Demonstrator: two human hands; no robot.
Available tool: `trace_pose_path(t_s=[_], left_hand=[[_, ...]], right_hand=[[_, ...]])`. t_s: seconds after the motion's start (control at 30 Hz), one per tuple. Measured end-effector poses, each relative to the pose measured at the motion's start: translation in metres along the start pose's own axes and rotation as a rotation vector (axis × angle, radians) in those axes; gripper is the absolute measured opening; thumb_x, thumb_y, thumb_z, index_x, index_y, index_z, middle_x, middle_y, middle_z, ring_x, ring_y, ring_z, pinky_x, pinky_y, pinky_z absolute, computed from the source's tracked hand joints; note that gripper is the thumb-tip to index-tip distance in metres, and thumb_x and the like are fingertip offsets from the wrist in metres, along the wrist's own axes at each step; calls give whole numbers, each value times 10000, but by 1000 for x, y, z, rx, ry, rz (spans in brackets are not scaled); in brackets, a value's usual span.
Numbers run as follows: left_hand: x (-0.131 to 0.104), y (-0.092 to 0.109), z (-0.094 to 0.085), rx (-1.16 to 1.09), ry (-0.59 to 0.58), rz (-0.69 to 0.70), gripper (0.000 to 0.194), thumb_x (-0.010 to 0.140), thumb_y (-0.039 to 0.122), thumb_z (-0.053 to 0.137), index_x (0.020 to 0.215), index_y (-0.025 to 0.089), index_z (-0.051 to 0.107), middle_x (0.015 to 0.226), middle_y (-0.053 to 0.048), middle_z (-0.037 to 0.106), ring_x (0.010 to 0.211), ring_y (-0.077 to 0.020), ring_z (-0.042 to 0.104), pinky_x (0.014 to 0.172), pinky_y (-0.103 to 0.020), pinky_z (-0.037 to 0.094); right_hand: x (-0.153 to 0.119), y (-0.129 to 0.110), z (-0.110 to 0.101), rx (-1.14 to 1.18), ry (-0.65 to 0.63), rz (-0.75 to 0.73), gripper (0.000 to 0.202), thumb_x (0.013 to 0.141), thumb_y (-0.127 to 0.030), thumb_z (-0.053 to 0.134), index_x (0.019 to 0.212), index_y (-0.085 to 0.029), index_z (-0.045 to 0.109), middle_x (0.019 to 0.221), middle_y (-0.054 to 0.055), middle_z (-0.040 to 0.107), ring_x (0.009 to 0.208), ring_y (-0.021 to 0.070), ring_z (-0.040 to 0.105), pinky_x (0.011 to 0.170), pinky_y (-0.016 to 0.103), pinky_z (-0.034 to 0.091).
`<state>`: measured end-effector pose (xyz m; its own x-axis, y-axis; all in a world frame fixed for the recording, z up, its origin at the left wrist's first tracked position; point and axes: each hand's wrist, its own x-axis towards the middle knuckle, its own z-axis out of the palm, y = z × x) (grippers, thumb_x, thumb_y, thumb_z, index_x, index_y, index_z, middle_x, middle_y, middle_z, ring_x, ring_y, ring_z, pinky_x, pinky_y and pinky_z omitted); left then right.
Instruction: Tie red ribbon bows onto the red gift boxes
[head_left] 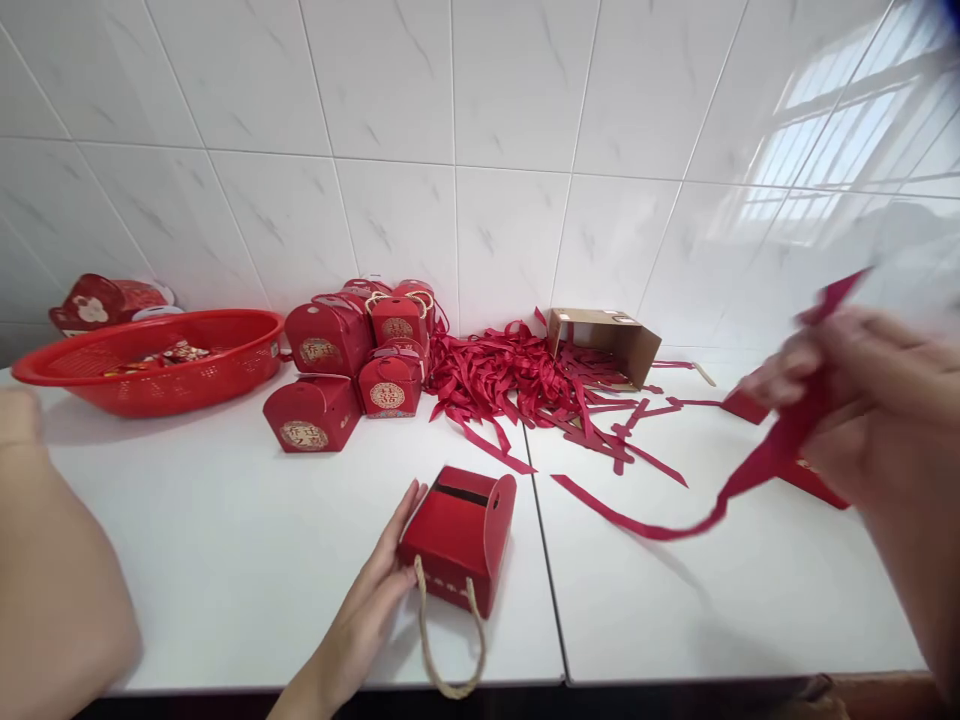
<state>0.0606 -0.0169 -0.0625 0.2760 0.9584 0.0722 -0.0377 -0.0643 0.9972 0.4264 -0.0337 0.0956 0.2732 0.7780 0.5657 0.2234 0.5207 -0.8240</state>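
Note:
My left hand (375,590) rests against the left side of a small red gift box (457,530), its fingers along the side and the thumb near the front. The box stands upright, its top flaps folded together around a dark slot, and a twine handle (457,690) hangs from the front over the table edge. Raised at the right, my blurred right hand (847,380) pinches a dark red ribbon (720,510). One ribbon end sticks up above the fingers, while the long tail trails left just above the table.
Finished-looking red boxes (322,410) are stacked at the back. Loose ribbons (502,370) lie beside an open cardboard box (637,350). A red plastic basket (225,375) holds small wrapped items. Another red box (814,485) sits behind my right hand. A bare arm (60,580) shows far left.

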Motion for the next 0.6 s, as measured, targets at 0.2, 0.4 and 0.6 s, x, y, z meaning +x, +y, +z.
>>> trace_pose_path(t_s=[0.2,0.4,0.6], left_hand=[[-3,31,18,442,205,502,468,901,212,424,1353,330,410,1496,1,318,1397,-255,232,1140,-449,229],[7,51,35,1101,219,732,451,826,91,465,1236,258,550,1491,-47,311,1395,-340,144,1081,-567,228],[18,50,37,1285,204,611,357,845,145,456,1114,280,647,1462,-36,373,1350,-357,212,995,-576,316]], right_hand=[[-49,5,71,-296,-528,86,206,862,-355,552,741,-198,608,588,-7,584,526,116,532,501,231,424],[-66,25,105,-539,-732,-40,195,876,-259,486,730,-185,591,570,-18,559,505,96,458,519,220,362],[-67,34,117,-564,-740,-74,168,862,-232,490,721,-192,572,591,-15,569,531,100,469,537,214,353]])
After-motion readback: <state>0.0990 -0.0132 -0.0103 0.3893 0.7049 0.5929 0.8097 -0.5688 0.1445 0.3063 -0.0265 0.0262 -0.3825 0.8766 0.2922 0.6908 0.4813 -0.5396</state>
